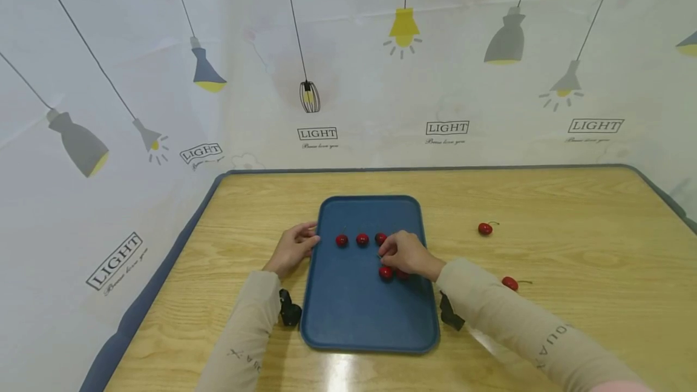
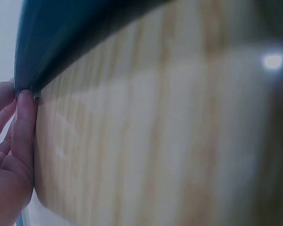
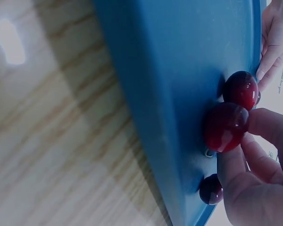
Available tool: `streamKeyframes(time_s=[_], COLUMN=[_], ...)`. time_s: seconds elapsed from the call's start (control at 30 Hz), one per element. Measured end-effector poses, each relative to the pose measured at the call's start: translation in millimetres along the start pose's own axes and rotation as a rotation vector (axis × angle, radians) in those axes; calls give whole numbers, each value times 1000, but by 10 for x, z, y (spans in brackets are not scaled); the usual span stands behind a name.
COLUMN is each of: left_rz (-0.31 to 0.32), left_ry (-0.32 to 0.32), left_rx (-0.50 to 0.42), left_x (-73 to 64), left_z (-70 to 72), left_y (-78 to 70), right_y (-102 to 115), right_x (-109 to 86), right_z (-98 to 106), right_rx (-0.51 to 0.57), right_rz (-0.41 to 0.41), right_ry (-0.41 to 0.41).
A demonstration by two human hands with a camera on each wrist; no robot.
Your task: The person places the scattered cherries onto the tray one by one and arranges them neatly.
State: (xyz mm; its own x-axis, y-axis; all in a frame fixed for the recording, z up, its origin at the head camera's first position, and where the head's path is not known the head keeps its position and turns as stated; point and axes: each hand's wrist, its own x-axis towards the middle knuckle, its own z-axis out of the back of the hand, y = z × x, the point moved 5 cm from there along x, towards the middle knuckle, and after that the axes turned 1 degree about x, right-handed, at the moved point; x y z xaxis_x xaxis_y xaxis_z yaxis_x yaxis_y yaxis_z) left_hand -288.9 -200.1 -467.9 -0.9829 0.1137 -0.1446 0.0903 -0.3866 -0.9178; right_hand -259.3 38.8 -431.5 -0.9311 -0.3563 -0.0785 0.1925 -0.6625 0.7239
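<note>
My left hand (image 1: 292, 250) touches the left rim of a blue tray (image 1: 354, 319), its fingers loosely bent. In the left wrist view, its fingertips meet the tray's edge. Over the tray's right half, my right hand (image 1: 409, 254) has thumb and fingertips close together at a cherry (image 1: 385, 273), seemingly pinching its stem. Another dark red cherry (image 3: 226, 127) sits beside it, partly hidden under the hand in the head view. Farther up the tray, three cherries lie in a row: a left one (image 1: 341, 240), a middle one (image 1: 362, 239) and a right one (image 1: 380, 239).
Right of the tray, one stemmed cherry (image 1: 485, 228) lies on the wooden table (image 1: 250, 198). A second loose cherry (image 1: 510, 283) lies nearer, beside my right sleeve (image 1: 490, 307). A wall covering (image 1: 370, 89) printed with lamps stands behind the table and along its left.
</note>
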Motion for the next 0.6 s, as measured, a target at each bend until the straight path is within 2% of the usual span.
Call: streamKeyframes(time_s=[0.6], left_rz=[1], left_ry=[-1], left_rx=[-1], left_x=[-18], left_z=[2], left_y=[-24], right_y=[27], right_x=[-7], right_z=[3], right_rx=[-3], right_rz=[6], right_ry=[30])
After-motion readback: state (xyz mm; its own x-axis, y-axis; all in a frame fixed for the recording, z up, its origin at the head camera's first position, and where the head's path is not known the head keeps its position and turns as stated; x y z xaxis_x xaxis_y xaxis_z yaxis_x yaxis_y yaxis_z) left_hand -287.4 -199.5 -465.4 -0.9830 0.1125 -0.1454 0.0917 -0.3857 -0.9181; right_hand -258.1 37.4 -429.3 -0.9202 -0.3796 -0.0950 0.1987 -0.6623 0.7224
